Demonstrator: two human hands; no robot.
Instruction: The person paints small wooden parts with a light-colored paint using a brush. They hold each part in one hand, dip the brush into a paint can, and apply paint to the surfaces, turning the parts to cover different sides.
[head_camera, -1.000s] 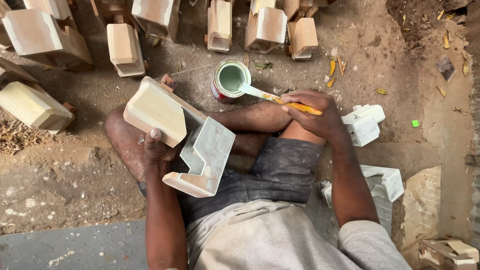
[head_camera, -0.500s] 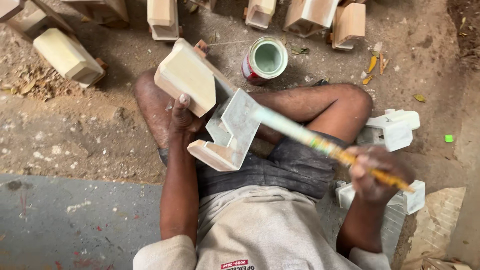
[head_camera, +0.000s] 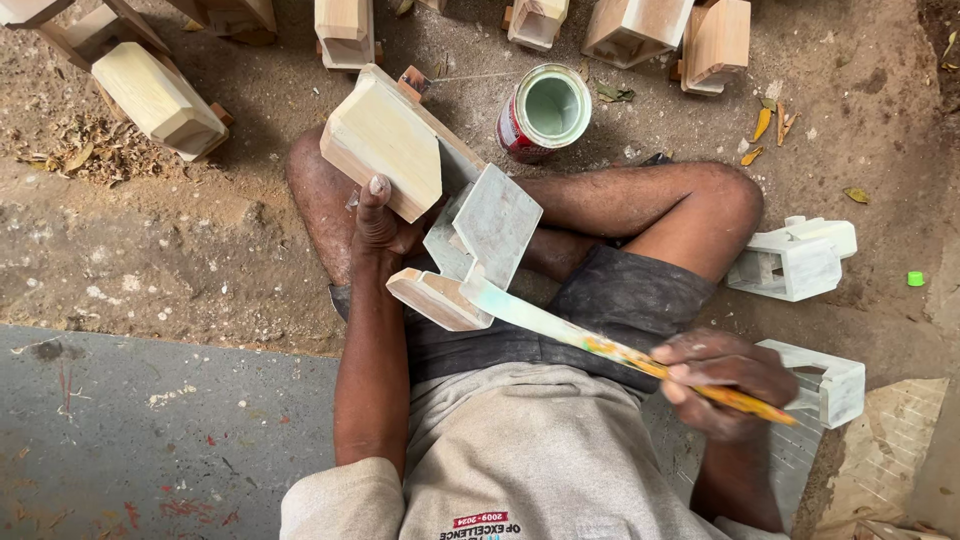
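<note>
Left hand (head_camera: 385, 225) clamped on wooden piece (head_camera: 430, 190); right hand (head_camera: 725, 380) clamped on paintbrush (head_camera: 600, 345). Advice: steady piece, even strokes, bristles flat against panel.

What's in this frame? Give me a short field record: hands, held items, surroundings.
left hand: grips a wooden piece, part bare wood, part coated pale
right hand: holds a long brush by its yellow handle
brush tip: touching the pale-coated face of the wooden piece
paint can: open, pale green paint, on the ground beyond the knees
coated pieces: two whitish ones on the ground by the right leg
unpainted pieces: several bare wood ones along the top edge
posture: seated cross-legged on dirt ground
</note>
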